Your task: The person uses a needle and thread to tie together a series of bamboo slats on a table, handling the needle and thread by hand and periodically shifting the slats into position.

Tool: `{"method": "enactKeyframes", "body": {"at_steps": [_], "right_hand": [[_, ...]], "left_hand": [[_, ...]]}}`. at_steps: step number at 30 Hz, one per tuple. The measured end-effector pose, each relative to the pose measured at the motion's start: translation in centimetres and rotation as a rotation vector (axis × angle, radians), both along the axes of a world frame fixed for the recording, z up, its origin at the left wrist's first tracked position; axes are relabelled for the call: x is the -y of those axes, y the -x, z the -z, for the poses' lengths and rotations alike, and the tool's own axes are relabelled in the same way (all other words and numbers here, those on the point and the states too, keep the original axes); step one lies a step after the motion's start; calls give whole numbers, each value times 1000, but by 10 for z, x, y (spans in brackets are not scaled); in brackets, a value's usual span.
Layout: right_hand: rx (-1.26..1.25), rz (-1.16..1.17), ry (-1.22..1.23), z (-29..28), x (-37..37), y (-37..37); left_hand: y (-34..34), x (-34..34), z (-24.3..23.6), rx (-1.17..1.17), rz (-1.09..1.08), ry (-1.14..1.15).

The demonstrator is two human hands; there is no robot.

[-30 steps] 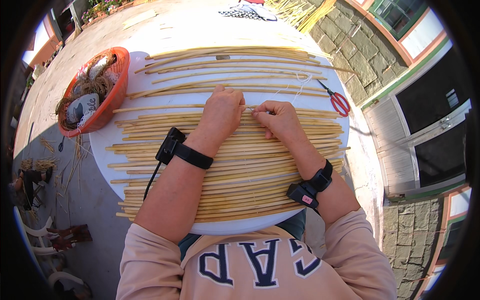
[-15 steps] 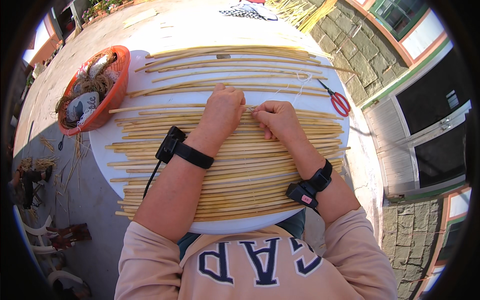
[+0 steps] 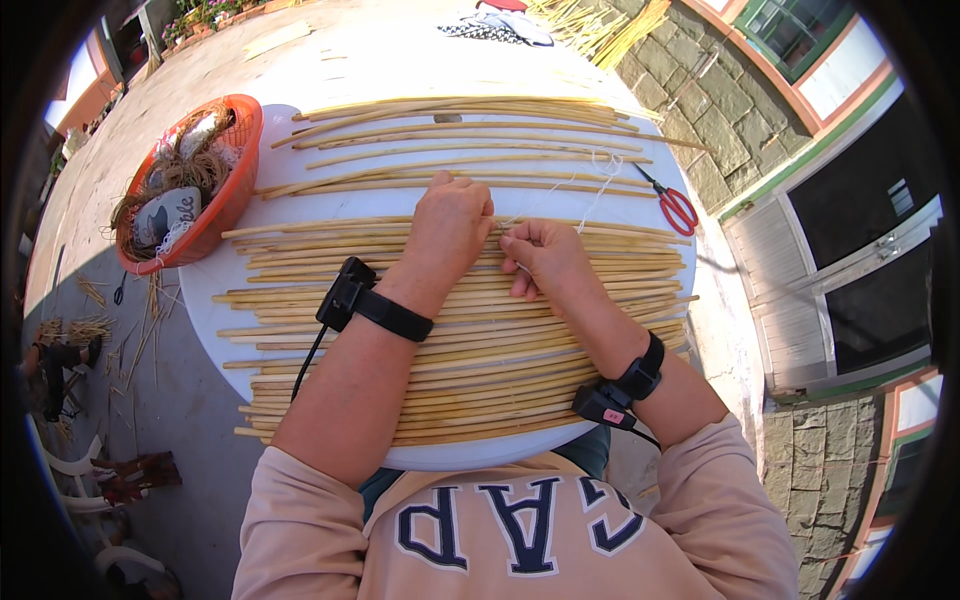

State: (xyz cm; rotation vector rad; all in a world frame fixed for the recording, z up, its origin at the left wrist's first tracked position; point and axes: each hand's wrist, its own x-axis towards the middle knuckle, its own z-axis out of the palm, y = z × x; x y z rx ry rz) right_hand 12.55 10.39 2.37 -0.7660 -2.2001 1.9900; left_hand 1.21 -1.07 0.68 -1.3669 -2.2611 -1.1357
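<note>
L hand (image 3: pixel 450 222) clenched, contents hidden; R hand (image 3: pixel 548 260) pinching white thread (image 3: pixel 597 195) at far edge of sticks (image 3: pixel 480 330), mid-tbl (image 3: pixel 330 208). Scissors (image 3: pixel 664 194) R, apart from hands. Orange basket (image 3: pixel 222 205) L, w/ brn twine (image 3: pixel 200 170), grey item (image 3: pixel 170 215).

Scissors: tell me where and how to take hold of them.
Best by the red handles, probably, coming from the right, near side. The scissors lie with their blades pointing away and to the left, while the handles sit by the right edge of the table, nearer the person.
</note>
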Motion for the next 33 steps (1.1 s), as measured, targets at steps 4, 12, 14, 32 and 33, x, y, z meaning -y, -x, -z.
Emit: {"method": "enactKeyframes", "body": {"at_steps": [4,12,14,32,33], "right_hand": [[-6,36,24,2,2,0],[-42,55,15,5,3,0],[-48,66,16,5,4,0],[-92,106,-34,10,10,-3],[-96,108,-38,10,10,-3]], "left_hand": [[-1,0,-1,11,-14,7],[0,-1,-1,14,7,-21],[-1,0,-2,19,19,-34],[-5,2,-8,59,74,-114],[-5,2,-8,61,76,-108]]}}
